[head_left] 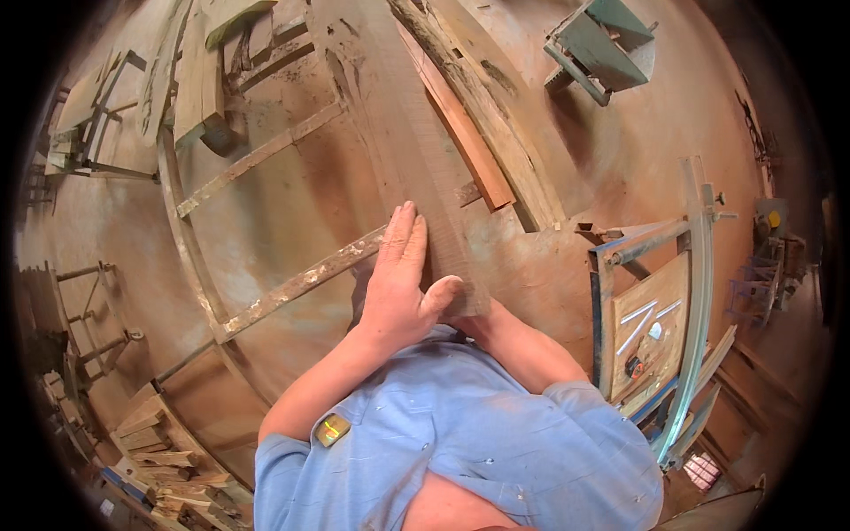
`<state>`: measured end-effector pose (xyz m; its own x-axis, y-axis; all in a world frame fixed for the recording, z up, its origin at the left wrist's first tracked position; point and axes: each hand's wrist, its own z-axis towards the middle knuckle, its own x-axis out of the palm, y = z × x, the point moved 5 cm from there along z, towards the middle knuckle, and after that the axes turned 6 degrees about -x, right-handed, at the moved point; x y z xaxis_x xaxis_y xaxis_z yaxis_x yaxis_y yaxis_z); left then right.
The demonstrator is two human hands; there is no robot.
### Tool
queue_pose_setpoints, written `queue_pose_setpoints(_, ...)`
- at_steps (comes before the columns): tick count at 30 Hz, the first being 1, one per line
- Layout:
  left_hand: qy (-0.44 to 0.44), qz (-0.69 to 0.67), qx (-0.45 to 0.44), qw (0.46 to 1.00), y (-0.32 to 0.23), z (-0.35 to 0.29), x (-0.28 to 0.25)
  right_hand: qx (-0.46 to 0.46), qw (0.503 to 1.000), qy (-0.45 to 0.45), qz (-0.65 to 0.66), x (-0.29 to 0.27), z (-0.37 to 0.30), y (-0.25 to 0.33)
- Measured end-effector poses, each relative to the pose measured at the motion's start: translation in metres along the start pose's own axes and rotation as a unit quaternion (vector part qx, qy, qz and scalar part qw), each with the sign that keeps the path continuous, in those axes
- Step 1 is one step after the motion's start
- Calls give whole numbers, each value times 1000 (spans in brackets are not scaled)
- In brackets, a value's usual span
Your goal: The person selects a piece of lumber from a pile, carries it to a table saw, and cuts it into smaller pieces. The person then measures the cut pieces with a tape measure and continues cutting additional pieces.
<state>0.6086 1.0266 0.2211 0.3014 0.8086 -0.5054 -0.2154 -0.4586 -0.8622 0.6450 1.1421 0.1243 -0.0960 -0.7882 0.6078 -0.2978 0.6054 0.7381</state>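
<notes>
Wood offcuts: a pile point(168, 458) well to the left of the left hand, nearer the person's body.
Painted metal frame: to the left of the left hand; a worn rung point(301, 283) runs in toward the wrist and passes out of sight by the plank.
Left hand: open point(398, 288), laid on the plank's left side near its close end, fingers together and pointing away, thumb spread to the right.
Plank work: the step looks like steadying or positioning a long, broad grey-brown plank point(407, 150), its near end between the hands.
Plank's next call: shifting it would seem to need both hands sharing the near end's weight.
Plank's lie: long axis runs from the torso away past the left fingertips, leaning slightly left; its far end leaves the view.
Right hand: mostly hidden point(474, 323) at the plank's near end, apparently under it; cannot tell whether it grips.
Reddish board: a narrow one point(456, 124), ahead of the right hand, beside the plank.
Rough-edged timber: a thick length point(505, 133) just right of that board.
Wooden panel: on a metal-framed stand point(673, 274), well right of the right hand.
</notes>
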Motion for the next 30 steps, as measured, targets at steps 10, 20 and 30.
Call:
queue_pose_setpoints(10, 18, -189, -93, 977, 0, -14, -17, 157, 969, 1, 192, 44, 1, -3)
queue_pose_setpoints(20, 14, -358, -186, 915, -11, -16, -30, 178, 966, 47, 180, 53, 2, -4)
queue_pose_setpoints(30, -52, -404, -272, 872, 30, -26, -14, 98, 994, 8, -53, 28, 4, 19)
